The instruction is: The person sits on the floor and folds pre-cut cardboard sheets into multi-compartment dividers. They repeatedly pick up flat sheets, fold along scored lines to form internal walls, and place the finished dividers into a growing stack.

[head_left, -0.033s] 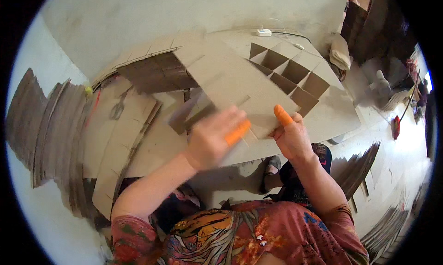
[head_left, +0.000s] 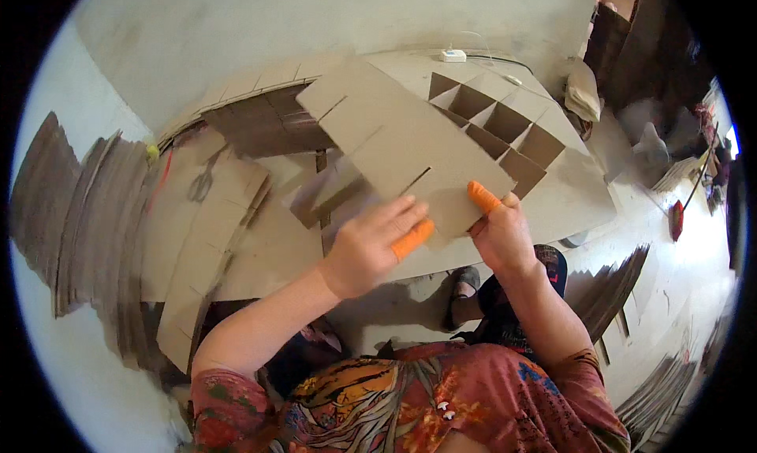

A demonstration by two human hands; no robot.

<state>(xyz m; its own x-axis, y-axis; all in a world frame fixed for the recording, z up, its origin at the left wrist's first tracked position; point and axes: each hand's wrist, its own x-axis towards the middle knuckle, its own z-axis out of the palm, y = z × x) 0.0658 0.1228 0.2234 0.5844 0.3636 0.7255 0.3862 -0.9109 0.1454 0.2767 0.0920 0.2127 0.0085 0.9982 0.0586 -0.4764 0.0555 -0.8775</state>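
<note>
A brown slotted cardboard divider strip [head_left: 398,130] slants over the table, with several slits along its left edge. My right hand [head_left: 502,231] is closed on its near right end, the thumb in an orange finger cover on top. My left hand [head_left: 372,248] lies by the strip's near left edge, palm down, fingers stretched out and close to a slit; its thumb also wears an orange cover. An assembled cardboard divider grid [head_left: 501,126] stands beyond the strip on the right. Under the strip's left side, a partly hidden cardboard piece with crossing walls [head_left: 323,201] is visible.
Stacked slotted strips [head_left: 260,122] lie at the back left, more strips [head_left: 209,256] along the table's left side. Scissors [head_left: 203,183] rest near them. Tall cardboard stacks [head_left: 98,224] stand at far left. A white box with a cable [head_left: 453,55] sits by the wall.
My left hand has shifted slightly right and down and is less blurred. The strip has moved only slightly; my right hand stays on its end.
</note>
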